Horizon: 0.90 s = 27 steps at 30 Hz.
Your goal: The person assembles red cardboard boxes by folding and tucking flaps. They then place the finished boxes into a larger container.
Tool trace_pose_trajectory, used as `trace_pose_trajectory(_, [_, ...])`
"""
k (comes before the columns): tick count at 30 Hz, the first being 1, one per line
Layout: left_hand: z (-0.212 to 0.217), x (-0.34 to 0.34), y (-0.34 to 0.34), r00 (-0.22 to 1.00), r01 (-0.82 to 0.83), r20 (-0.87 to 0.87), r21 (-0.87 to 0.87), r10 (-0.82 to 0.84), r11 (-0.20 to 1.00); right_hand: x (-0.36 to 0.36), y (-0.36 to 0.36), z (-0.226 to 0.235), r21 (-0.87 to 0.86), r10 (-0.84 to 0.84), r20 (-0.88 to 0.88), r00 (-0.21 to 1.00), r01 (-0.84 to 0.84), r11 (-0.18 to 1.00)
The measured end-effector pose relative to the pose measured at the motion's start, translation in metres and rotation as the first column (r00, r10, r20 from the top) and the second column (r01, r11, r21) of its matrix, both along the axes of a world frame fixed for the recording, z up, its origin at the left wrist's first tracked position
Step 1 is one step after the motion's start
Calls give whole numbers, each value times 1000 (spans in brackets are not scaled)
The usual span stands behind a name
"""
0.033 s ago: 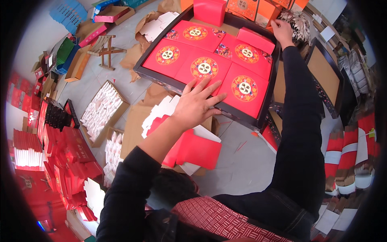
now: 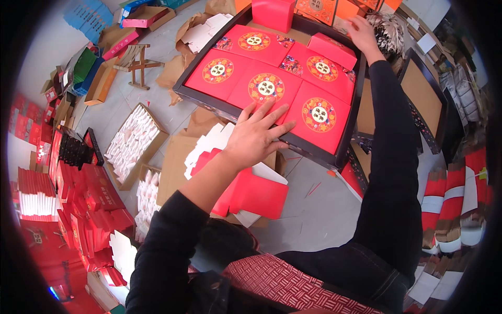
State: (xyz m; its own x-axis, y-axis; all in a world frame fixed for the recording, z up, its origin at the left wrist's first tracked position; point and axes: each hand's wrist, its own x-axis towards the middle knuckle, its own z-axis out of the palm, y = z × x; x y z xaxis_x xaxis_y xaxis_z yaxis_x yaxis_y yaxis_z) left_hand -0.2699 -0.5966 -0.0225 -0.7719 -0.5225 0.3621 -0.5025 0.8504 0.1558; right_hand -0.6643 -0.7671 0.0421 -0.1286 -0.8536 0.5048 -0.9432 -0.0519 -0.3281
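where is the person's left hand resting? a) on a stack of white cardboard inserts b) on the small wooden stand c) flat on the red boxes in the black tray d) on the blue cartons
c: the left hand lies flat, fingers spread, on the red boxes packed in the black tray, while the right hand is at the tray's far corner.

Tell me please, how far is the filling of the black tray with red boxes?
Done: five flat red boxes already lie in the black tray. In hand: the left hand presses flat on the front middle box; the right hand reaches the tray's far corner. Left: brown bottom shows at the far side.
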Motion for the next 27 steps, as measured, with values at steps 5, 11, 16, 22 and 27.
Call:
trace_pose_trajectory(5, [3, -3, 0, 1000, 8, -1, 6, -8, 1000, 80, 35, -10, 156, 331, -524, 784, -294, 943])
trace_pose_trajectory(11, [5, -4, -2, 1000, 22, -15, 9, -22, 1000, 62, 32, -24, 266, 306, -529, 792, -188, 946])
trace_pose_trajectory(16, [2, -4, -4, 999, 35, -11, 19, -35, 999, 36, 40, -31, 128, 235, -435, 869, -198, 972])
trace_pose_trajectory(22, [2, -5, -3, 999, 25, -22, 5, -25, 1000, 35, 35, -41, -61, 0, -668, 744, -55, 997])
trace_pose_trajectory(27, [3, -6, -2, 999, 27, -29, 11, -27, 1000, 46, 39, -46, 3, -41, -705, 708, 62, 998])
